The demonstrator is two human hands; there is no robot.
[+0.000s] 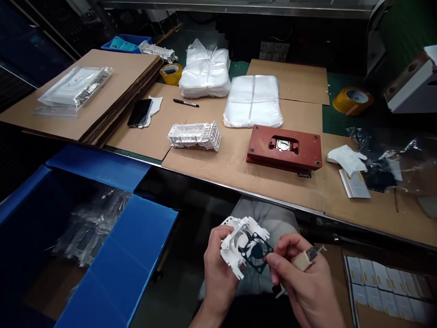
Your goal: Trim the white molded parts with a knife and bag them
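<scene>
Just below the front edge of the worktop (221, 167), over the lap, is where all the handling's going on. Left hand (220, 264) has its grip closed around the side of a white plastic housing (235, 256), the right hand (303, 275) is pinching one corner of a thin dark square plate (257, 250) with a round cut-out pattern, and a beige-handled tool (302, 261) is tucked across that same hand (can't tell what sort). Handling-wise, I'd guess the housing is light and fairly stiff, but those skinny lugs and ribs look snappable, so hold it by the chunky side walls like the left hand does. The plate looks nearly weightless, probably a bit bendy and easy to crease, so corner or rim is the spot, not the thin bits in the middle. As for where stuff sits: the housing is right inside the left grip, round opening facing up and toward the other hand, and the plate reaches leftward from the right fingertips, overlapping that opening. Whether it's actually touching or hovering, honestly can't tell from this angle. Beyond them on the cardboard sit another white housing (209, 136) and a red fixture block (262, 148).
</scene>
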